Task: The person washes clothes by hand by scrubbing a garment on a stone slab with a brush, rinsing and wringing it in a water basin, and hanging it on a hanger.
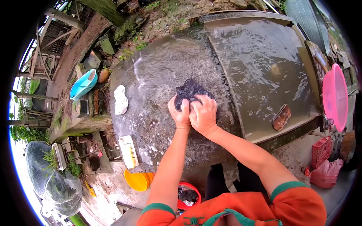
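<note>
A bunched, wet black cloth (193,89) lies on the wet stone slab (158,71). My left hand (180,114) presses on its near left side, fingers curled into the fabric. Beside it, thumbs close together, my right hand (204,116) grips the near right side. Parts of the fingers are hidden in the folds. To the left on the slab are a crumpled white cloth (120,100) and a white plastic container with a yellow part (128,151).
Right of the slab is a water-filled basin (260,75), with a brown block (281,117) in it. A pink tub (335,98) stands at the far right. Below the slab are a yellow bucket (136,180) and a red basin (194,184) holding dark cloth. A blue basin (81,87) sits left.
</note>
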